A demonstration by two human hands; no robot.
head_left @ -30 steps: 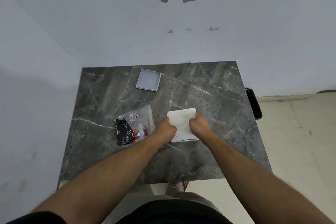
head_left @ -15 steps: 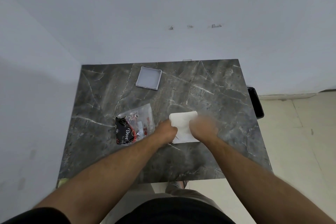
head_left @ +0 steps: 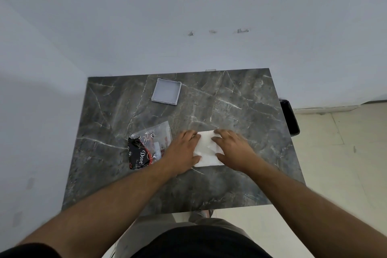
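A white folded tissue [head_left: 207,148] lies flat near the middle of the dark marble table [head_left: 240,111]. My left hand [head_left: 184,151] rests flat on the tissue's left edge, fingers straight. My right hand [head_left: 231,146] lies flat on its right side, fingers spread and pointing left over the top corner. Both hands press it down onto the table. The parts of the tissue under the palms are hidden.
A clear plastic bag with a black Dove wrapper [head_left: 146,146] lies just left of my left hand. A shallow grey square tray [head_left: 166,94] sits toward the back of the table. A black bin [head_left: 290,117] stands on the floor past the right edge.
Both hands were curled, gripping the tissue at its edges; they have uncurled and now lie flat on it. The tissue has settled flat on the table.
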